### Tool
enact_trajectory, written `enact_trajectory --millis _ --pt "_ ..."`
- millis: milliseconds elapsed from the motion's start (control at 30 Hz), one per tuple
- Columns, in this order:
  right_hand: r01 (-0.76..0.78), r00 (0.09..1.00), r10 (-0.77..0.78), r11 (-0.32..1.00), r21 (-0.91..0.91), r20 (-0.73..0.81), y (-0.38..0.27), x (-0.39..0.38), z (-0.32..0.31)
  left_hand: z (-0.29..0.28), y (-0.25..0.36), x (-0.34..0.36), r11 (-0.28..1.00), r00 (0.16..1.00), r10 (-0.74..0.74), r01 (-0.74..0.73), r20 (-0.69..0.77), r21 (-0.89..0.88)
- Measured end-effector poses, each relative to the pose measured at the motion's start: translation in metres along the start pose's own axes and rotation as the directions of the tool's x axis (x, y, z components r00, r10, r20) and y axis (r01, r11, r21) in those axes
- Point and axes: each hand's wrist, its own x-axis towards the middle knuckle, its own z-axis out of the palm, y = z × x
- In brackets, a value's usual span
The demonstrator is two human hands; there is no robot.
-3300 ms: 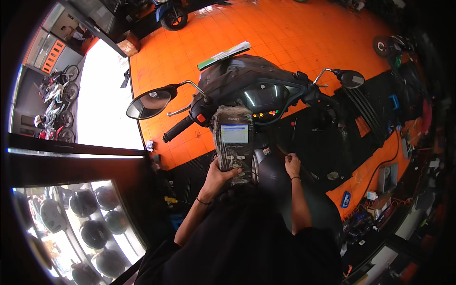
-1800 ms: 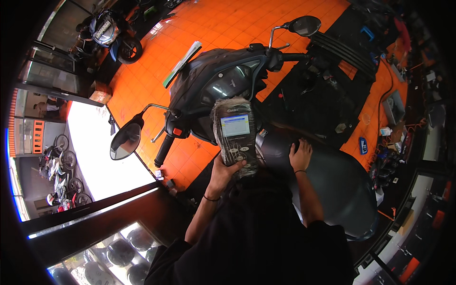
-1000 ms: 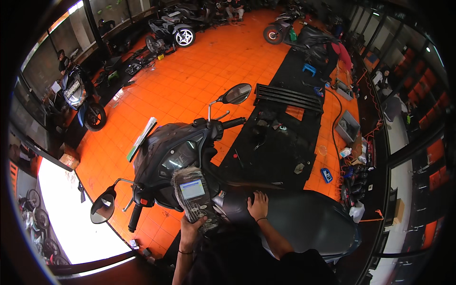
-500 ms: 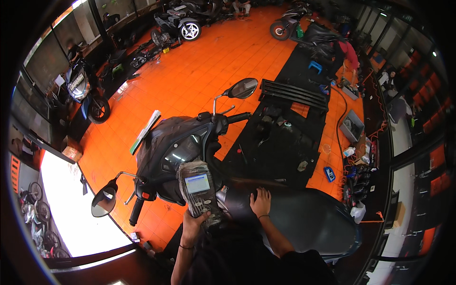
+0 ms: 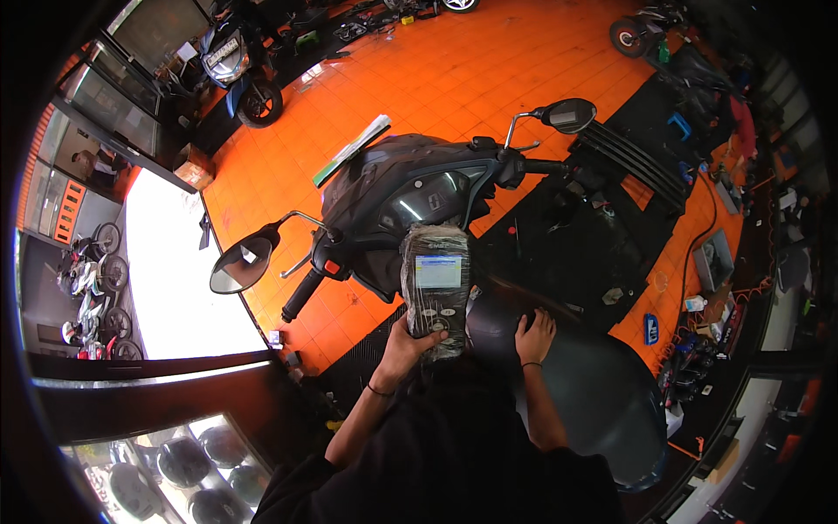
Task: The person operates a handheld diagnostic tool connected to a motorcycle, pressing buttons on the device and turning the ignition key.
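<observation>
My left hand [image 5: 410, 348] grips a handheld diagnostic scanner [image 5: 436, 301] wrapped in clear plastic film, its thumb lying on the round keypad below the lit screen. Behind the scanner stands a dark motor scooter [image 5: 375, 188], with its handlebar, two mirrors and instrument panel [image 5: 425, 203]. On the scooter's black seat [image 5: 580, 393] rests my right hand [image 5: 535, 336], palm down with fingers stretched out and holding nothing. A white and green booklet or sheaf of paper [image 5: 352, 150] leans on the scooter's front.
A blue scooter [image 5: 234, 65] is parked at the far left near a cardboard box [image 5: 194, 166]. Right of my scooter lie a black mat [image 5: 559, 249], a slatted black ramp [image 5: 642, 162], a grey bin [image 5: 713, 260] and a blue bottle [image 5: 650, 329]. A person in red [image 5: 742, 127] bends down at far right.
The view has swung left and down, so the scooter appears higher and further right. Both hands keep their places: the left on the scanner, the right on the seat.
</observation>
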Motion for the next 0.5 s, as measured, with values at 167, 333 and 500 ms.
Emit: enact_trajectory --millis 167,333,500 --pt "0.004 1.000 -0.004 1.000 -0.014 0.003 0.0028 0.0011 0.0001 0.0028 0.0014 -0.0038 0.999 1.000 0.021 -0.020 -0.014 0.031" --pt "-0.017 1.000 0.016 0.999 0.038 0.008 0.0036 0.0021 -0.0005 0.0037 0.0029 -0.0069 1.000 1.000 -0.018 0.018 -0.020 0.007" --pt "-0.026 0.999 0.025 0.999 0.041 0.035 0.0036 0.0017 -0.0001 -0.0009 -0.0035 -0.0066 0.999 0.999 -0.035 0.035 -0.020 0.000"
